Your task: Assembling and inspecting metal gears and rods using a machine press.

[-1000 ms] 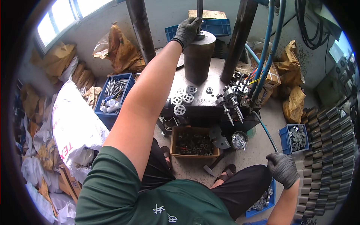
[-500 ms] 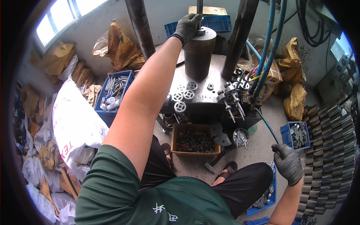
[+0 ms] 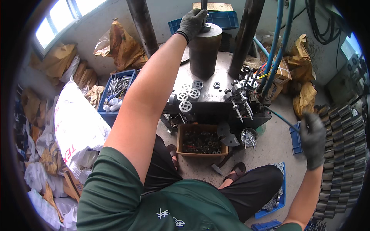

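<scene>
Left hand (image 3: 192, 22) clasps a dark rod (image 3: 204, 4), seemingly steadying it, cylinder (image 3: 203, 56) below; blurred right hand (image 3: 313, 138), lever (image 3: 280, 116) beside it, grip unclear.

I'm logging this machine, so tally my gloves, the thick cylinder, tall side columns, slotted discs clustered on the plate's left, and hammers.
Gray gloves: 2
Thick cylinder: 1
Side columns: 2
Slotted discs: 5
Hammer: 1
Total: 11
</scene>
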Motion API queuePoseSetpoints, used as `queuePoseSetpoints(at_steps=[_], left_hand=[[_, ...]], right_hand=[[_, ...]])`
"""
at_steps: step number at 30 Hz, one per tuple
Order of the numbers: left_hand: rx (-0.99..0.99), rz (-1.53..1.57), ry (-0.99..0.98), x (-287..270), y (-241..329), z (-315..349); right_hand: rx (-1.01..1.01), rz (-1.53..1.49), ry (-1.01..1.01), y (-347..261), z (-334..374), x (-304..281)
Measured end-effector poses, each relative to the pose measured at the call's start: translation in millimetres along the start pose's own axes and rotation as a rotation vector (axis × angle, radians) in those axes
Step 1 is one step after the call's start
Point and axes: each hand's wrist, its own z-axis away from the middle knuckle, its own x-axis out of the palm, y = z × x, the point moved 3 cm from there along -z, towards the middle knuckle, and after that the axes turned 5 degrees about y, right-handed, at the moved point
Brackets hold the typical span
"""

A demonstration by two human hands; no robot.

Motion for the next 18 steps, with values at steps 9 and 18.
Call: queuePoseSetpoints(at_steps=[9, 18], left_hand=[[0.120, -0.253, 0.011, -5, -1, -4], [0.038, -0.039, -0.058, 1, 8, -1]], right_hand=[[0.002, 0.236, 0.176, 28, -168, 25], [0.282, 0.422, 0.032, 45, -202, 30]])
